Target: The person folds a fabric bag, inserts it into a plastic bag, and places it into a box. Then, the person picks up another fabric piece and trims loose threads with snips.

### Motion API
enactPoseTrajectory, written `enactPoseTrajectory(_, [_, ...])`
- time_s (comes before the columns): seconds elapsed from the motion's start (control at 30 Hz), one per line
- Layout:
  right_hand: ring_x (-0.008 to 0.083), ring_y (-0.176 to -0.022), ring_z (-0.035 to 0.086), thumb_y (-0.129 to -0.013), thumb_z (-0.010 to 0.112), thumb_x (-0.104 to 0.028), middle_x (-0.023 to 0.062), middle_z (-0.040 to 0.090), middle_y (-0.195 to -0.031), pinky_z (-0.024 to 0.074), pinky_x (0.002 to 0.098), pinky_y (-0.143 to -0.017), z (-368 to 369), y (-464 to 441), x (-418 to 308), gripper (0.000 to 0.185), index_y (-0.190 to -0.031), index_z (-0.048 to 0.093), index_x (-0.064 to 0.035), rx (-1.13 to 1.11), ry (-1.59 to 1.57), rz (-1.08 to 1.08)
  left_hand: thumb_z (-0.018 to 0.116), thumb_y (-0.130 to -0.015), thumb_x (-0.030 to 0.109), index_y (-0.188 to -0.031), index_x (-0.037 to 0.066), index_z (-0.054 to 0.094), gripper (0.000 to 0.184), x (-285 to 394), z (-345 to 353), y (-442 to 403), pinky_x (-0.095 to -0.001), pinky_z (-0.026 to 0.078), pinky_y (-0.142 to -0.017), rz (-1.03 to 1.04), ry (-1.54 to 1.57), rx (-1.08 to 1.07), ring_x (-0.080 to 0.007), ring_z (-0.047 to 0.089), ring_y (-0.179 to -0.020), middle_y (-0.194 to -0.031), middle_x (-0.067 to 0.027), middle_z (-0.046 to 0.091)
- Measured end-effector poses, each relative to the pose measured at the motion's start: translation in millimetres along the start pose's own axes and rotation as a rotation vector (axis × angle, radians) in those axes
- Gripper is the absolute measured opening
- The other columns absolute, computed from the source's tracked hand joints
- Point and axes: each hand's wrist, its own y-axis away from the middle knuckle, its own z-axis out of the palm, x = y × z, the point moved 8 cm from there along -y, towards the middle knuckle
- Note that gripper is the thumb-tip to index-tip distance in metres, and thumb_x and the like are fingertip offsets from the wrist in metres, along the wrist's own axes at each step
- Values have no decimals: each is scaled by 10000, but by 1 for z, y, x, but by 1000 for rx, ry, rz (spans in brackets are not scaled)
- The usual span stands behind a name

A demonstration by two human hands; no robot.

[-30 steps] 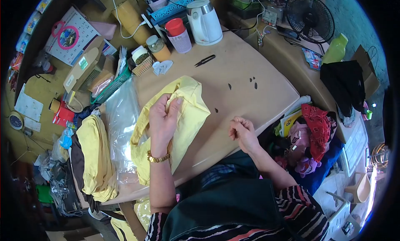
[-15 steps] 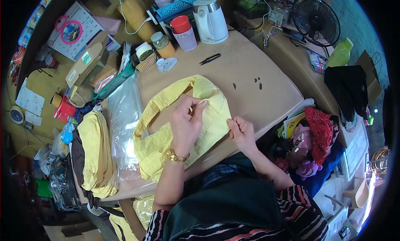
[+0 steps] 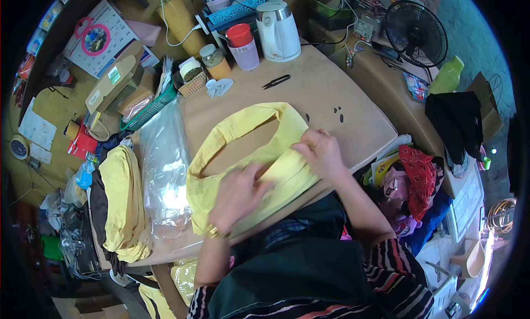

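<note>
A loop of yellow cloth (image 3: 226,128) lies on the brown-covered table with a wide opening in its middle. My right hand (image 3: 324,156) pinches the cloth at its right side, fingers closed on the edge. My left hand (image 3: 237,197), blurred by motion and wearing a gold bracelet or watch (image 3: 217,232), is over the front part of the loop. Its thumb and fingers look apart; whether it touches the cloth is unclear. Beyond the loop lie black thread snips (image 3: 276,81) and several small dark pieces (image 3: 339,113).
Left of the loop are a clear plastic sheet (image 3: 163,170) and a folded yellow cloth pile (image 3: 122,203). A white kettle (image 3: 279,35), a lilac cup (image 3: 245,57) and a jar (image 3: 215,62) stand at the back. A black fan (image 3: 415,35) is at the back right.
My left hand has left its pinch near the top of the cloth and moved down toward me. My right hand now grips higher up, and the loop's opening looks wider.
</note>
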Motion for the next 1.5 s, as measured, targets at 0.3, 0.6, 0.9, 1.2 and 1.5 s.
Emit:
enactPoseTrajectory(0.3, [346, -1358, 394, -970, 376, -570, 181, 415, -1468, 209, 519, -1142, 69, -154, 172, 692, -1420, 391, -44, -204, 220, 213, 852, -634, 318, -974, 121, 675, 431, -65, -38, 147, -418, 454, -848, -243, -18, -62, -276, 619, -953, -946, -54, 663])
enactPoseTrajectory(0.6, [167, -1090, 549, -992, 443, -425, 80, 632, -1149, 399, 316, -984, 45, -159, 82, 473, -1135, 649, -24, -472, -398, 101, 791, -742, 169, -996, 24, 614, 342, -78, -36, 180, -391, 464, -835, -338, 100, 439, -303, 587, -935, -958, -117, 615])
enactPoseTrajectory(0.9, [82, -837, 552, -889, 629, -37, 25, 639, -910, 439, 233, -749, 5, 7, 25, 88, -956, 634, 20, -288, -423, 12, 624, -882, 10, -861, -17, 578, 58, -114, -12, 188, -319, 450, -714, -407, 194, 737, -224, 564, -749, -796, -119, 577])
enactPoseTrajectory(1.2, [94, -814, 542, -899, 607, -2, 47, 611, -866, 441, 234, -765, -25, 15, 69, 41, -880, 621, 32, 238, -305, 51, 633, -877, 64, -975, -30, 640, 136, -106, -10, 145, -316, 468, -728, -404, 527, 430, -203, 588, -759, -784, -85, 579])
enactPoseTrajectory(1.5, [101, -822, 550, -910, 566, 0, 60, 610, -859, 445, 245, -770, -46, 12, 63, 57, -902, 612, 32, 446, -334, -111, 672, -868, 91, -876, 0, 670, 91, -98, -49, 143, -298, 426, -631, -260, 256, 783, -182, 528, -648, -713, -85, 556])
